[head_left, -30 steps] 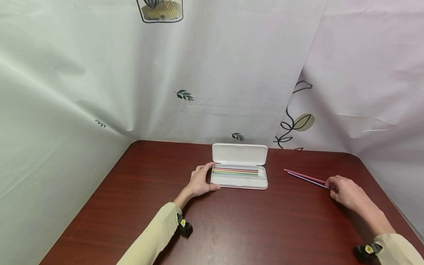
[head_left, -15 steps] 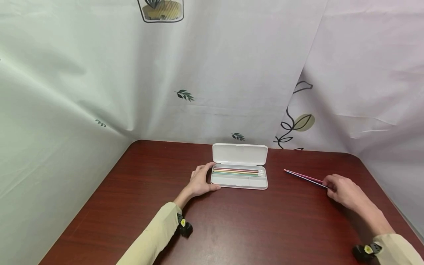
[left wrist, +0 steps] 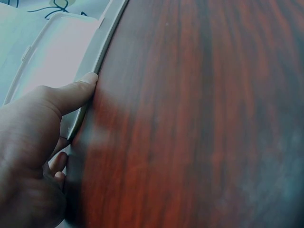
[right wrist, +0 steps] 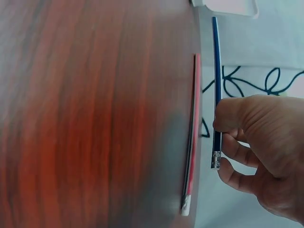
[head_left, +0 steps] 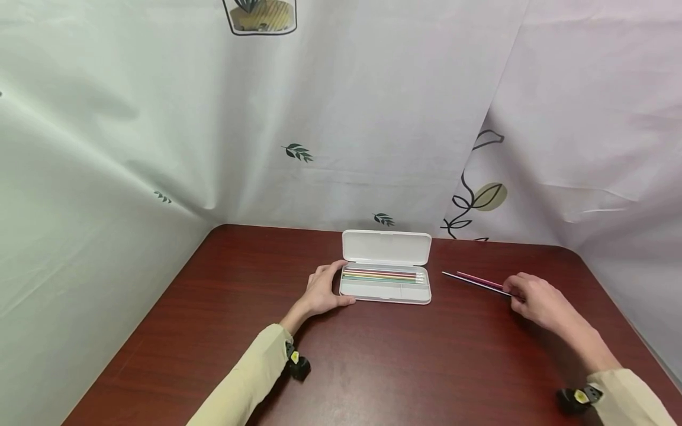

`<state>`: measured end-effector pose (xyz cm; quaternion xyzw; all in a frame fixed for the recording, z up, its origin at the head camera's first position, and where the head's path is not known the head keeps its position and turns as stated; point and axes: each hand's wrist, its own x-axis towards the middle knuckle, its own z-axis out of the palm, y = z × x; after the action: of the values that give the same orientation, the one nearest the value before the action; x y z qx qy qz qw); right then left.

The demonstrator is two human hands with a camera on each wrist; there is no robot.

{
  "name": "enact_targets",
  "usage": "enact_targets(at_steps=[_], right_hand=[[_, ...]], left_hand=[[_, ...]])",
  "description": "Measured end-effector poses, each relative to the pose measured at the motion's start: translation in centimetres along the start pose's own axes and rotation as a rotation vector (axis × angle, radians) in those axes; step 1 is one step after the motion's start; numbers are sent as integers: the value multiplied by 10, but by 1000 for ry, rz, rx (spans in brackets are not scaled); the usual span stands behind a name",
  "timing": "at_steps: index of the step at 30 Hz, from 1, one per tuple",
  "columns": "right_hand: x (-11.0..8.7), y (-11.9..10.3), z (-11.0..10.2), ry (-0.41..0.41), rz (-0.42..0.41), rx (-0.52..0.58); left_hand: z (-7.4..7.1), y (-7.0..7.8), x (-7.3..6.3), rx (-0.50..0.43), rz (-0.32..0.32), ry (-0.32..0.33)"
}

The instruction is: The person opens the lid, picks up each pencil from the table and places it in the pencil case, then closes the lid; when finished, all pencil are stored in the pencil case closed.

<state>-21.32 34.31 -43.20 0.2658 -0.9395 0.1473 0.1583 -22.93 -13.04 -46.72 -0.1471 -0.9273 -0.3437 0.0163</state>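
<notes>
An open white pencil case [head_left: 370, 290] stands on the table with its lid [head_left: 386, 247] tilted up at the back. My left hand [head_left: 319, 294] holds its left end, thumb at the front edge and fingers round the far side. Several coloured pencils [head_left: 380, 276] lie side by side in the rear compartment. To the right, my right hand [head_left: 540, 300] pinches a dark blue pencil [right wrist: 217, 71] near its silver eraser end, its other end pointing toward the case. Beside it a pink pencil [right wrist: 196, 95] with a dark strip along one side lies on the table.
The dark red wooden table [head_left: 405, 367] has rounded far corners. A pale printed cloth [head_left: 373, 118] hangs right behind it and along the left side. Each wrist carries a small black camera [head_left: 298, 367].
My right hand has moved left and slightly back, drawing the blue pencil toward the case and off its place by the pink pencil. The left hand and the case have stayed still.
</notes>
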Motion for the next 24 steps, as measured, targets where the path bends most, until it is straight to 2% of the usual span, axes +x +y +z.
enact_targets(at_steps=[8,24], right_hand=[[14,-12,0,-27,-19,16],[48,-37,11,-16,-117,16]], left_hand=[[0,0,0,5,0,6],[1,0,0,5,11,8]])
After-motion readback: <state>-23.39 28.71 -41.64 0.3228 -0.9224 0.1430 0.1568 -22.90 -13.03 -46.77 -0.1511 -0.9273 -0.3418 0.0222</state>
